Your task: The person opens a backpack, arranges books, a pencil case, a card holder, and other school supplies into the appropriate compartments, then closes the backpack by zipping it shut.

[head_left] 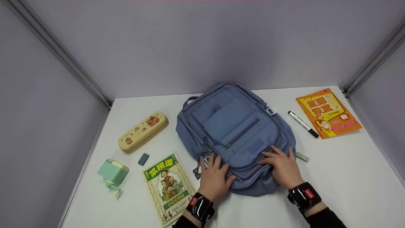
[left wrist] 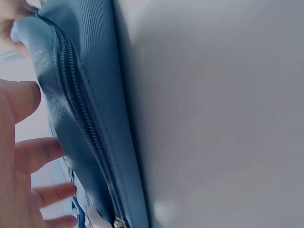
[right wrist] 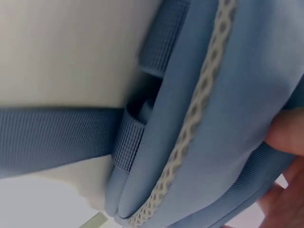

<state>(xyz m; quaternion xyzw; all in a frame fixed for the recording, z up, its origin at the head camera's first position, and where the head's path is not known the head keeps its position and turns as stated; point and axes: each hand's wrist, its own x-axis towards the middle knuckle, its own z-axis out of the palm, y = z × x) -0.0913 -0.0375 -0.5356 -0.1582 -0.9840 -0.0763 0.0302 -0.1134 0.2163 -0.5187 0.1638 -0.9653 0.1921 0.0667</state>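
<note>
A blue backpack (head_left: 237,126) lies on the white table with its zipped front pocket facing up. My left hand (head_left: 215,179) rests its spread fingers on the lower left part of the bag, near a zipper. In the left wrist view, the fingers (left wrist: 40,152) reach along the fabric beside a long zipper (left wrist: 85,109). At the lower right edge, my right hand (head_left: 286,169) holds the backpack's fabric, its fingers over the top and its thumb hidden from the head view. A webbing strap (right wrist: 57,137) and pale mesh trim show in the right wrist view.
Left of the bag lie a yellow pencil case (head_left: 142,131), a dark eraser (head_left: 143,159), a green pencil sharpener (head_left: 113,172) and a green-and-cream book (head_left: 169,190). To its right are a marker (head_left: 303,124), an orange book (head_left: 329,114) and a small green eraser (head_left: 302,157).
</note>
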